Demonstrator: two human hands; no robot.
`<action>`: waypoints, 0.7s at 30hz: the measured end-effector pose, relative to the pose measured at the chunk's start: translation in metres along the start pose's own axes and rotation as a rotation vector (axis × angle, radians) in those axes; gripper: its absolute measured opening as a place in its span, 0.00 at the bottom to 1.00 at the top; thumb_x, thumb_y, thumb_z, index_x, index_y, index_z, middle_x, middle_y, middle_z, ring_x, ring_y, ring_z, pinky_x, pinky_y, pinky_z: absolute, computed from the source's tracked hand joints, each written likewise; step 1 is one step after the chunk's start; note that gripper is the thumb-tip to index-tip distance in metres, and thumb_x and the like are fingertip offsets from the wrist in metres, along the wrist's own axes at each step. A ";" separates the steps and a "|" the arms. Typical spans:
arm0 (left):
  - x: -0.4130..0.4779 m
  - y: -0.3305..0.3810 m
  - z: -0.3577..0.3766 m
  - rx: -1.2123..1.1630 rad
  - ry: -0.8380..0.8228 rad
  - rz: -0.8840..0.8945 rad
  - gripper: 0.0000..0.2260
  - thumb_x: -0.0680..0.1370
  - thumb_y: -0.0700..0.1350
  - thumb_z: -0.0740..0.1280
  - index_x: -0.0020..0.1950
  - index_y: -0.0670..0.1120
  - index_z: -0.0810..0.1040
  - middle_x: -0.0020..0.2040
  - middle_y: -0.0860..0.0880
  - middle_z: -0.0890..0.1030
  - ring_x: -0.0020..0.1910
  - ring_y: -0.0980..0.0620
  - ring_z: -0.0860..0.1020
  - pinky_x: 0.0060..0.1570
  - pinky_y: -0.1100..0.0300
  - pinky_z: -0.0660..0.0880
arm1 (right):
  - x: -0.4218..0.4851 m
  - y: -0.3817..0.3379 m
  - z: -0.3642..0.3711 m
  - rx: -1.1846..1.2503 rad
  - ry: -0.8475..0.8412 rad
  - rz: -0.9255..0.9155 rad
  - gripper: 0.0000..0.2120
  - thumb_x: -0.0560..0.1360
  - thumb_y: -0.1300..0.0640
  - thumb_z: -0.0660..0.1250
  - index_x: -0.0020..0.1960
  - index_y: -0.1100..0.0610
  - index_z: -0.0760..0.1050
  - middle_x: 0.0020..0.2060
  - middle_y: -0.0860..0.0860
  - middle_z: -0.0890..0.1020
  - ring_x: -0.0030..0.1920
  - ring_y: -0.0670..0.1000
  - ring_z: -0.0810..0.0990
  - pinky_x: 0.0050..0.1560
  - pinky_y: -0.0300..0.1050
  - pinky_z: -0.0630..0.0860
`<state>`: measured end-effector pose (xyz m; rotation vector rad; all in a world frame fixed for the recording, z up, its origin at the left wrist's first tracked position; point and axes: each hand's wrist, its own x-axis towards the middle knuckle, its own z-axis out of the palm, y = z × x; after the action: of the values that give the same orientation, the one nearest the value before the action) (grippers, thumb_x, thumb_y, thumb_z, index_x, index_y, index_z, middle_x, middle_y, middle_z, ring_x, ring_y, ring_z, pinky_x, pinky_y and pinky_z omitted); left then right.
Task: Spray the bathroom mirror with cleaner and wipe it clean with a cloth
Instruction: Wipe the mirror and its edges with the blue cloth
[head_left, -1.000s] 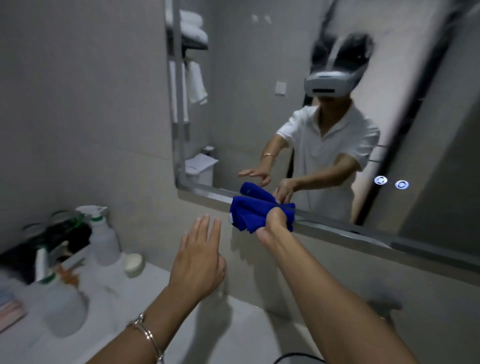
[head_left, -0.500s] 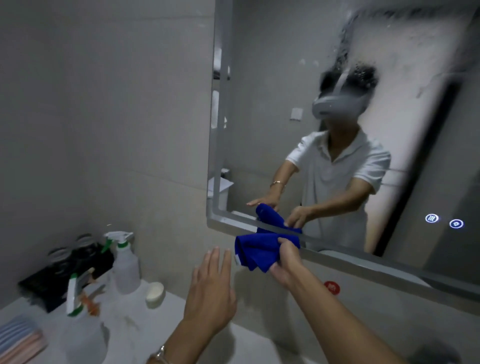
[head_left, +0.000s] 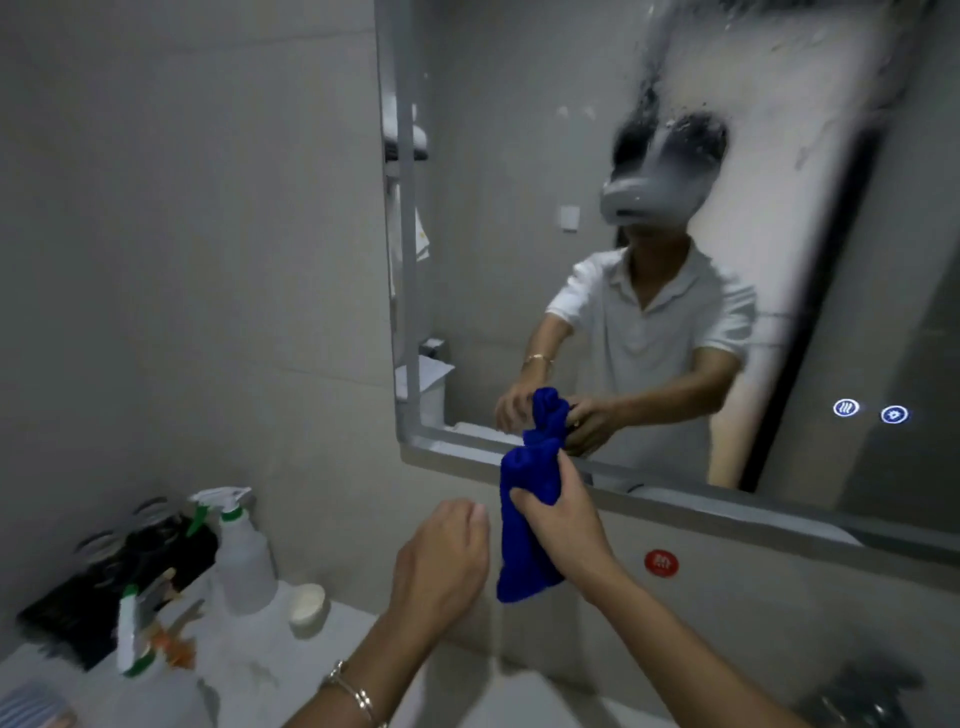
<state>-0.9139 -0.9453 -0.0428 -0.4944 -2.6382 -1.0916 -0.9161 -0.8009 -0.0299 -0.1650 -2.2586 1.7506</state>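
With the right hand gripping the bunched cloth and the left hand loosely curled, empty, flatten the cloth before wiping the misted mirror.

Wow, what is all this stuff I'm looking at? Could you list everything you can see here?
mirror: one, grey-framed, on the wall, upper glass smeared with wet cleaner
touch icons: two, glowing white, at the mirror's right
blue cloth: one, bunched, held below the mirror's lower edge
spray bottles: two, clear with white and green triggers, on the counter at left
small pot: one, white, beside the farther bottle
black tray: one, behind the bottles; contents too blurred to name
red sticker: one, round, on the wall under the mirror
counter: one, white
bracelet: one, silver, on the left wrist
left hand: loosely curled, empty, beside the cloth
right hand: gripping the cloth
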 end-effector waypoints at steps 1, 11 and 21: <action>0.011 0.000 -0.005 -0.221 -0.062 -0.032 0.13 0.81 0.57 0.51 0.47 0.54 0.72 0.44 0.55 0.77 0.44 0.58 0.76 0.46 0.57 0.73 | 0.002 -0.004 0.005 -0.033 -0.017 -0.037 0.33 0.74 0.55 0.69 0.74 0.44 0.58 0.59 0.45 0.77 0.55 0.45 0.78 0.57 0.49 0.77; 0.080 -0.073 -0.043 -0.590 -0.256 0.078 0.17 0.76 0.53 0.66 0.59 0.72 0.67 0.58 0.60 0.77 0.55 0.61 0.77 0.56 0.55 0.76 | 0.021 -0.022 0.073 -0.009 -0.099 -0.023 0.46 0.66 0.58 0.77 0.69 0.39 0.49 0.60 0.48 0.75 0.53 0.43 0.80 0.52 0.41 0.78; 0.080 -0.106 -0.074 -0.463 -0.332 0.124 0.09 0.78 0.50 0.64 0.57 0.59 0.77 0.53 0.57 0.79 0.50 0.59 0.78 0.52 0.56 0.77 | 0.020 -0.033 0.081 -0.546 -0.072 -0.046 0.14 0.69 0.49 0.74 0.48 0.46 0.71 0.47 0.44 0.79 0.47 0.43 0.78 0.49 0.47 0.79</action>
<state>-1.0227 -1.0515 -0.0315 -0.9923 -2.5585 -1.7149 -0.9562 -0.8791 -0.0136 -0.1565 -2.7161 1.0939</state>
